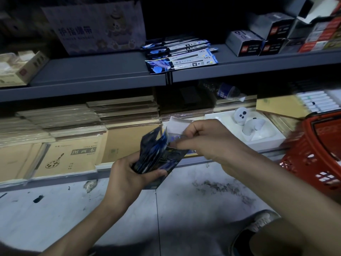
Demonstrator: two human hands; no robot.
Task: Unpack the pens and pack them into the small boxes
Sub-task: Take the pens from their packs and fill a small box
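My left hand [127, 174] grips the lower end of a bundle of dark blue pen packets [156, 154], held upright in front of the lower shelf. My right hand [203, 139] pinches the top of one packet in that bundle, at its white end [177, 126]. Several more flat pen packets [180, 54] lie fanned out on the grey upper shelf [92, 71], above the hands. Small boxes [258, 39] with red labels stand stacked at the right end of that shelf. No loose pen shows.
Stacks of brown sketch books [73, 156] fill the lower shelf. A white tray [258, 141] with white controllers sits right of the hands. A red plastic basket [317, 154] stands at the far right. An open cardboard box [20, 69] sits upper left. Dirty tiled floor lies below.
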